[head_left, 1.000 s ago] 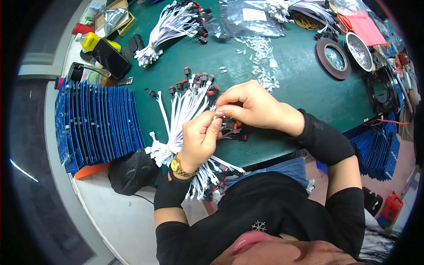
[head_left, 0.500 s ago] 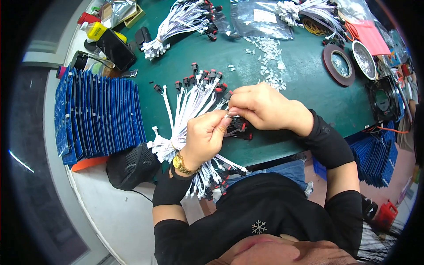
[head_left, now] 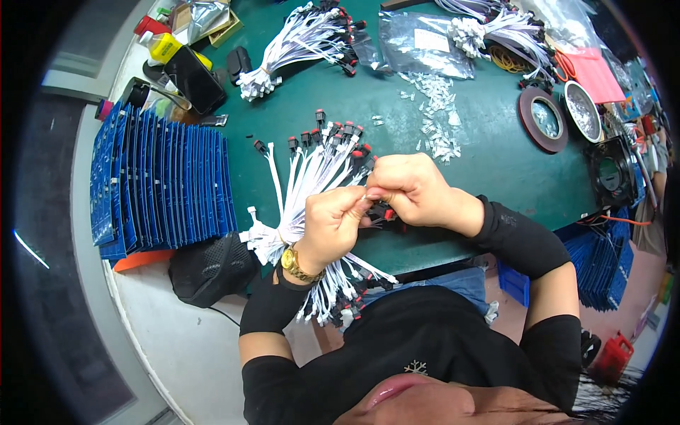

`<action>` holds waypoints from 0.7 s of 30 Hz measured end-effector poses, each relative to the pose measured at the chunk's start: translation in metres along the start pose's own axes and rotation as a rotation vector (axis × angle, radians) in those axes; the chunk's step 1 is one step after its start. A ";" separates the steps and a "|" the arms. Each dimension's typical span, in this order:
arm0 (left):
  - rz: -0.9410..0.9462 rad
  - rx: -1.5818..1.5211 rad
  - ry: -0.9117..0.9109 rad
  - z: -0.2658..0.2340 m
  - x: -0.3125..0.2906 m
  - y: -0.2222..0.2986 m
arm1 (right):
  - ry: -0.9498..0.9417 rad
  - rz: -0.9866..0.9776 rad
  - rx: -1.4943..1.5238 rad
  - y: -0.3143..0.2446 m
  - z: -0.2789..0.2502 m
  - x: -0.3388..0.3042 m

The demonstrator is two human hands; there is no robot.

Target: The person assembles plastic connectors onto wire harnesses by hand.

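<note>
My left hand (head_left: pixel 331 225), with a gold watch at the wrist, and my right hand (head_left: pixel 411 190) meet fingertip to fingertip above the near table edge. Both are closed in a pinch on something tiny and pale, mostly hidden by the fingers. Just left of them, and partly under my left hand, lies a bundle of white cables (head_left: pixel 306 173) tied near its white-plug end. Black connectors with red parts tip its far ends. More white cables (head_left: pixel 327 294) hang over the table edge below my left wrist.
Blue circuit boards (head_left: pixel 166 188) stand in a row at left. Small clear plastic pieces (head_left: pixel 438 117) lie scattered beyond my hands. Farther back are another cable bundle (head_left: pixel 301 41) and a plastic bag (head_left: pixel 425 49). A tape roll (head_left: pixel 525 120) and a round dish (head_left: pixel 569 106) sit at right.
The whole view has shifted slightly, so the table appears a little lower. My hands stay pinched together, with the right fingers curled in closer to the left thumb.
</note>
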State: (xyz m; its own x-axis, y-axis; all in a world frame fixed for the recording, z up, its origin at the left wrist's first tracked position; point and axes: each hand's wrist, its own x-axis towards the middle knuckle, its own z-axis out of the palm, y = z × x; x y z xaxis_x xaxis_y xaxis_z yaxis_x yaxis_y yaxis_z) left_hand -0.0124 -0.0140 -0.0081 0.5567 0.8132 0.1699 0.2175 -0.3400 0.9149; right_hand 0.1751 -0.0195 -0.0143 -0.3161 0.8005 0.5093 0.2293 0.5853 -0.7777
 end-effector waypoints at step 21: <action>-0.080 -0.296 0.085 0.005 0.002 -0.008 | -0.075 -0.097 -0.159 0.002 -0.007 0.013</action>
State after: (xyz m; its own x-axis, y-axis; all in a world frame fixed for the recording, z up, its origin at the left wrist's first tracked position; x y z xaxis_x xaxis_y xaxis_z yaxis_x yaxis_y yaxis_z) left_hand -0.0091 -0.0124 -0.0166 0.4751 0.8728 0.1117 0.0086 -0.1315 0.9913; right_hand 0.1778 -0.0068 -0.0071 -0.4101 0.7311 0.5453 0.3354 0.6769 -0.6553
